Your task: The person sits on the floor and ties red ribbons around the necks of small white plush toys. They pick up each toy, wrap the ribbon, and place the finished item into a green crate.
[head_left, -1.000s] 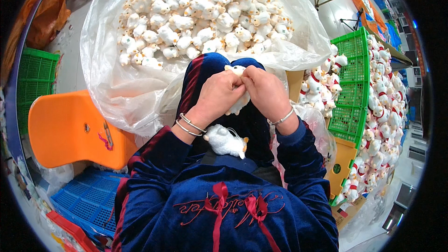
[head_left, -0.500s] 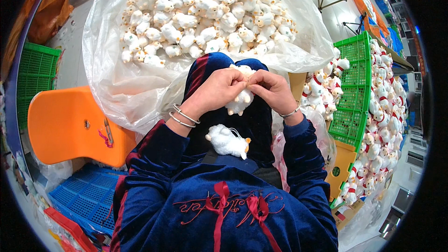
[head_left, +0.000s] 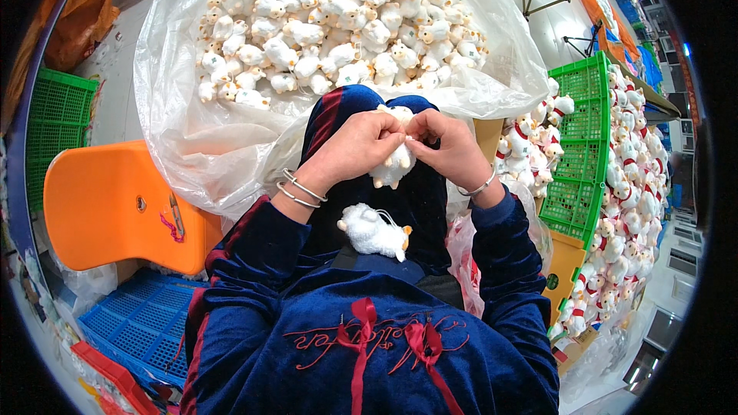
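Between my knees I hold a small white plush toy [head_left: 396,171] with cream-coloured feet. My left hand [head_left: 360,146] is closed, its fingertips pinching at the toy's neck. From the other side my right hand [head_left: 452,152] pinches at the same spot, thumb and forefinger bent together. Whether a thin ribbon or thread lies between the fingertips is hidden. A second white plush toy [head_left: 373,232] lies on its side in my lap, a thin white loop on it and an orange-tan tip at its right end.
Ahead, a big clear plastic bag [head_left: 173,69] holds a heap of white plush toys [head_left: 307,31]. At the right, toys with red neck ribbons [head_left: 626,200] lie beside a green crate [head_left: 580,146]. An orange chair [head_left: 100,207] with small snips [head_left: 176,217] and a blue crate [head_left: 146,323] are at left.
My right hand has shifted slightly, its fingers drawn a little away from the left fingertips at the toy's neck. The toy in my lap has stayed in place.
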The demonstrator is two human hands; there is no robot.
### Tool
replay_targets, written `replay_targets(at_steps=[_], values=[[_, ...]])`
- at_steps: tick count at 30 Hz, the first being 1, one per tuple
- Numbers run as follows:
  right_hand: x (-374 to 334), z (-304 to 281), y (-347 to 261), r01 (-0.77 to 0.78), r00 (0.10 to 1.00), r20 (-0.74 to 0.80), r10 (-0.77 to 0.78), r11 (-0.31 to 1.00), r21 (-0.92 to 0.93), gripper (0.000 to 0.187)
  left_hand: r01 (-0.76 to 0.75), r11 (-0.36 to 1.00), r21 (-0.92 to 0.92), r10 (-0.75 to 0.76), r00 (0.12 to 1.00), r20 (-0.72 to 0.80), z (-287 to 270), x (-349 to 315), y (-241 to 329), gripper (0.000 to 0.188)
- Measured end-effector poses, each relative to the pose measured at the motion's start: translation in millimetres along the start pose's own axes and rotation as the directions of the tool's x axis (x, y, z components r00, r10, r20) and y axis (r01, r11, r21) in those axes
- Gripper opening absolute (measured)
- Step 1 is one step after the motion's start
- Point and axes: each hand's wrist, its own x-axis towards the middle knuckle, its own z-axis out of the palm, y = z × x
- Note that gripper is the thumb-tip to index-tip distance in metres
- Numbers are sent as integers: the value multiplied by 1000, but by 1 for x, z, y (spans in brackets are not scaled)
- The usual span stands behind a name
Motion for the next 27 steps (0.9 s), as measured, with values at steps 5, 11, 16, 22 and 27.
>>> replay_targets(at_steps=[5, 11, 16, 22, 27], values=[[-2, 5, -5, 121, 990, -42, -132, 971, -206, 9, 48, 997, -59, -51, 997, -49, 0, -3, 7, 20], [-5, 14, 10, 368, 873, -122, -472, 803, -469, 13, 53, 989, -137, -68, 992, -107, 4, -6, 10, 22], [-9, 31, 17, 359, 823, -230, -519, 790, -497, 15, 34, 996, -86, -38, 998, -42, -2, -6, 4, 19], [-14, 39, 38, 424, 770, -296, -565, 800, -425, 20, -51, 998, -46, 46, 995, -93, 3, -13, 9, 22], [-13, 39, 43, 472, 752, -285, -594, 788, -395, 21, -12, 997, -74, 3, 992, -128, 5, -16, 9, 21]])
